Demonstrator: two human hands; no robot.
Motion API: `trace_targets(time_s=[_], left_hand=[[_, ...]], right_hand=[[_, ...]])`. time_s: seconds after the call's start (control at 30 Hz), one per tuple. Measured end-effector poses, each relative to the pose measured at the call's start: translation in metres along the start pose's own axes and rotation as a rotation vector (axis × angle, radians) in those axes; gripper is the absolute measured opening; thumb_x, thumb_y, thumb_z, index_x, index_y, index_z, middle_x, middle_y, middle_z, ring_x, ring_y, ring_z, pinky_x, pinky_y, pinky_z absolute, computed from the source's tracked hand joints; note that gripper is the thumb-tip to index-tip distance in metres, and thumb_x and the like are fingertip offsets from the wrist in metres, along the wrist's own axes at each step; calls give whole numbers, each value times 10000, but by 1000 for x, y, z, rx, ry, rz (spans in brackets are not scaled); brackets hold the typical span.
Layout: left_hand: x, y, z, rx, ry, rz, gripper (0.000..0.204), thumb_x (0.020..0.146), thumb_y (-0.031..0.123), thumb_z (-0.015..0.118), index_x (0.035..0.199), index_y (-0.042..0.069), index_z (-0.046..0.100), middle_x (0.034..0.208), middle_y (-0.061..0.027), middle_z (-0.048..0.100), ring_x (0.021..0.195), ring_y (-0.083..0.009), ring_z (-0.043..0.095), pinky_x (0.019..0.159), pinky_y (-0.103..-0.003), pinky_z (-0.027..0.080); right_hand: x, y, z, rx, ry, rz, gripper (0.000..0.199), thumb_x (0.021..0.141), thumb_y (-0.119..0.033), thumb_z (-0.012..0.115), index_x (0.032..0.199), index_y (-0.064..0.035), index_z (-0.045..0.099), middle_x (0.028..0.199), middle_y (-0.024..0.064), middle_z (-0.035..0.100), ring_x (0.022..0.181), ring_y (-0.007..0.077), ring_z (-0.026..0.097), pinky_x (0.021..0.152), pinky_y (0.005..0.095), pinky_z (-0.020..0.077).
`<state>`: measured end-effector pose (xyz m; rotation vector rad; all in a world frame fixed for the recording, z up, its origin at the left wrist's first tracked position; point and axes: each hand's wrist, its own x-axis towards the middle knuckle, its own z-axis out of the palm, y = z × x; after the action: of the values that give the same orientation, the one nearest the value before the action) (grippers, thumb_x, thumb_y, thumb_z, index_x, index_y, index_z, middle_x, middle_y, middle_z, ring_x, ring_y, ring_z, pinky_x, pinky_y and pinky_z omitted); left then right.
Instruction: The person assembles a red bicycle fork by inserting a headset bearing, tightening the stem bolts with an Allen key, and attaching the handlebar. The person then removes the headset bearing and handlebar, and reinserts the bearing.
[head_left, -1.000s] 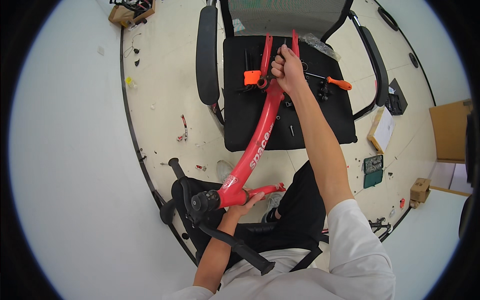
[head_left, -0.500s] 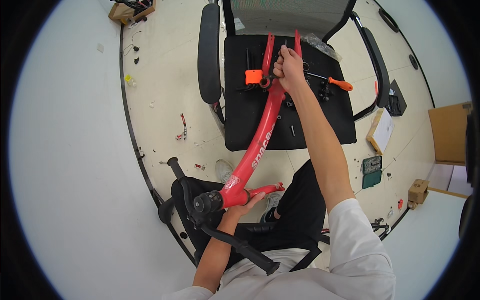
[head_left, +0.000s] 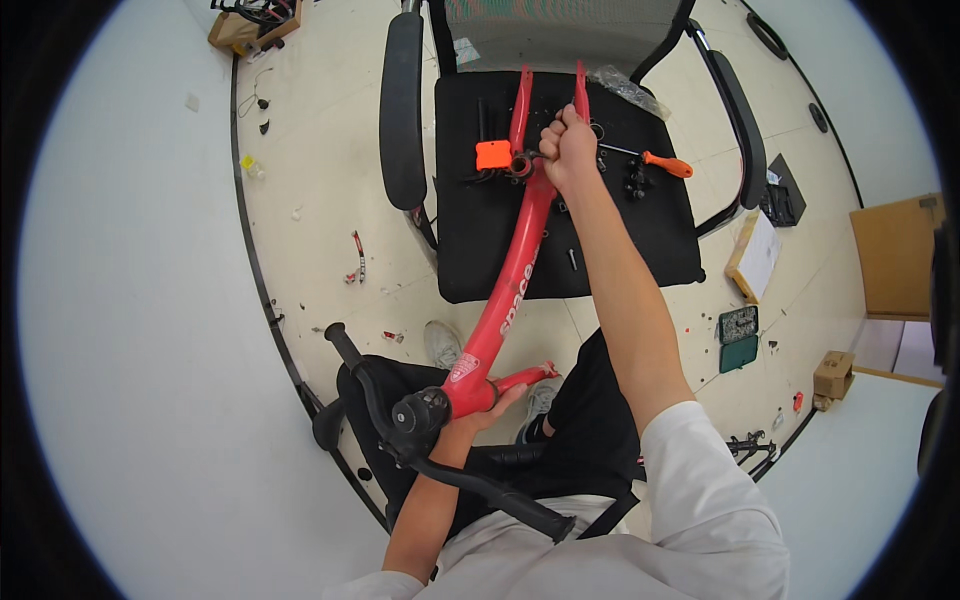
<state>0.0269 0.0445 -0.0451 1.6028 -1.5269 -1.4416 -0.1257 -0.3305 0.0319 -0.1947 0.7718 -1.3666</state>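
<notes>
A red bicycle frame [head_left: 518, 262] stretches from my lap to a black office chair's seat [head_left: 470, 255]; its two rear prongs rest toward the backrest. Black handlebars [head_left: 490, 488] are fitted at its near end, and a short red fork [head_left: 527, 377] juts to the right. My left hand [head_left: 494, 413] is closed around the frame's near end by the fork, palm underneath. My right hand [head_left: 569, 148] makes a fist beside the rear prongs, close to the seat-tube opening [head_left: 522, 165]; what it grips is mostly hidden. An orange block-shaped holder [head_left: 493, 155] lies left of that opening.
An orange-handled screwdriver [head_left: 667, 164], a bolt [head_left: 573, 260], small black parts [head_left: 637, 180] and a clear plastic bag [head_left: 628, 88] lie on the seat. Chair armrests [head_left: 404, 110] flank it. A green tool case [head_left: 738, 352] and cardboard box [head_left: 833, 375] sit on the floor at right.
My right fist has shifted slightly toward me and right relative to the frame. The dark tip above it shows less now. My left hand keeps its hold; the whole view has moved slightly.
</notes>
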Motion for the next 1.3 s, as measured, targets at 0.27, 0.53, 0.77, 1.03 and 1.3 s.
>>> trace_targets(time_s=[0.27,0.53,0.77,1.03,1.3], left_hand=[[-2,-31,12,-62,14,-1,440,807,428,782,1104,112,709,814,-48,652,805,-208,637,816,-348,481],[-1,-9,4,104,23,-7,611,774,395,820,1222,46,595,744,-26,577,733,-178,598,734,-332,473],[-1,-5,6,53,44,-52,557,780,388,819,1170,44,621,750,-24,579,740,-174,596,739,-319,465],[-2,15,-2,22,-1,-73,626,786,353,820,1268,39,575,794,-31,586,739,-164,595,716,-312,466],[-1,16,-1,50,5,-44,539,818,402,776,1203,61,613,802,-47,631,756,-179,610,770,-333,481]], right_hand=[[-16,0,21,-429,42,-170,263,1042,-249,451,857,-62,454,595,-23,349,418,74,300,365,260,210],[-16,1,32,-679,127,-224,249,1031,-248,477,848,-80,469,599,-46,334,410,58,302,367,249,202],[6,10,12,-872,25,-524,272,1024,-261,495,818,-83,485,571,-54,359,407,53,357,349,247,225],[-2,10,21,-1134,190,-734,405,991,-348,552,828,16,624,589,27,528,512,109,469,507,314,371],[-34,8,31,-1168,-93,-1011,341,966,-260,610,793,32,582,538,105,453,493,112,430,487,330,354]])
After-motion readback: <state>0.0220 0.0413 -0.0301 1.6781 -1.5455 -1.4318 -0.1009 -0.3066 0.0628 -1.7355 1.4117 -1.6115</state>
